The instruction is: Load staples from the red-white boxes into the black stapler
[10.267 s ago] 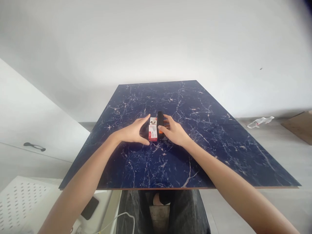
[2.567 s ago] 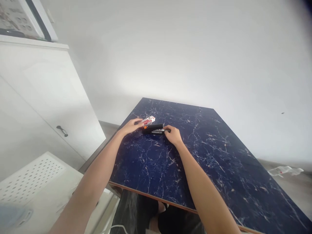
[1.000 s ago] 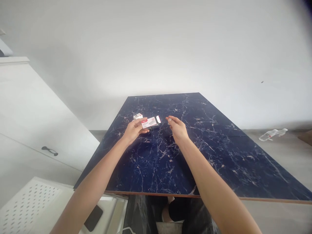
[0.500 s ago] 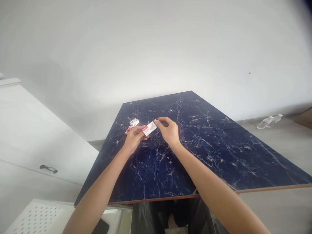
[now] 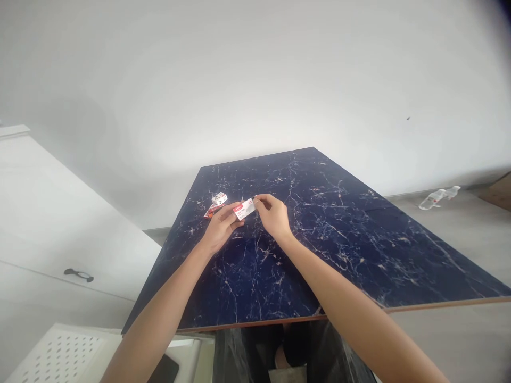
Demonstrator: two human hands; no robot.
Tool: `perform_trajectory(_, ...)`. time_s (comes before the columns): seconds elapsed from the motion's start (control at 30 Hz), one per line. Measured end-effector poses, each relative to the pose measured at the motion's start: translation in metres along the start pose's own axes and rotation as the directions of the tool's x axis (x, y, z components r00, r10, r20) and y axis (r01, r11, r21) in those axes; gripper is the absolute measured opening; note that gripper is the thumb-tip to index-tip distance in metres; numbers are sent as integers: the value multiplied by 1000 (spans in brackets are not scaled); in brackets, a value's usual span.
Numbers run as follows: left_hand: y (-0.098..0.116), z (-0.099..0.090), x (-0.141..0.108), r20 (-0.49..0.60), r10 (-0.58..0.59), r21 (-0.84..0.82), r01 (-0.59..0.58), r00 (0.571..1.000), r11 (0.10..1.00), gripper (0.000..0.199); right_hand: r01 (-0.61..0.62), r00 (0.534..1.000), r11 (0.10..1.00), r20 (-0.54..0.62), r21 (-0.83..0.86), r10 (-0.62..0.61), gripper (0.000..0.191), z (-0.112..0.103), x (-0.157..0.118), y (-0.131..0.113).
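Observation:
A small red-and-white carton (image 5: 245, 209) is tilted above the table, with my left hand (image 5: 219, 227) closed around its left end. At the carton's right end my right hand (image 5: 274, 215) is pinched, thumb against fingers. Something small and dark shows at those fingertips; whether it is the carton's flap or an item at its opening, I cannot tell. Just behind my left hand, a white box (image 5: 219, 199) with dark print lies beside a red-and-orange packet (image 5: 211, 211), which my fingers partly cover.
The blue marble-patterned table (image 5: 339, 234) stands against a pale wall (image 5: 255, 80). Clear plastic bottles (image 5: 433, 199) lie on the floor to the right, near a brown cardboard box (image 5: 499, 191). A white cabinet (image 5: 59, 213) is at left, and a perforated white chair (image 5: 59, 356) at lower left.
My right fingertips have closed in at the carton's right end, and less of the dark part there shows. The left hand keeps its hold. The view has shifted slightly.

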State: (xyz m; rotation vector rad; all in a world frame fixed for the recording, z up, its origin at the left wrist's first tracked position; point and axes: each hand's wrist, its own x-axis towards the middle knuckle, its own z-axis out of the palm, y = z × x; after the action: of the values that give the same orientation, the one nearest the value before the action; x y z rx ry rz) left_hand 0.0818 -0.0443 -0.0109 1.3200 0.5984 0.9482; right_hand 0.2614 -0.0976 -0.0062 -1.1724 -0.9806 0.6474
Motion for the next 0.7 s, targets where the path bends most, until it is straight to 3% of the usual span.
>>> perform_trajectory(0.13,3,-1,0,28,49,8,-50,998,999,32,32,985,999,168,23,-36,23,1,-2,-3)
perform_trajectory(0.23,7,-2,-1,48,36,25,-37,998,999,40,74,992,997,100,-29,-71,22,4,-8,-4)
perform_trajectory(0.33,7,2,-2,52,28,36,-30,998,999,48,16,1000,999,11,45,-17,34,4,-11,-3)
perform_trajectory(0.47,3,6,-2,19,21,-20,-20,1000,1000,48,-30,996,988,86,152,18,25,5,-7,-2)
perform_trajectory(0.57,1,5,-2,36,16,-64,-14,999,998,47,-156,984,935,129,317,121,21,6,-5,-2)
perform_trajectory(0.63,-1,3,-3,65,18,-41,-15,998,999,47,-231,972,891,130,392,195,21,7,-5,-2)
perform_trajectory(0.7,-2,3,-3,68,34,19,-36,997,999,48,-219,974,905,136,364,181,21,6,-6,-4)
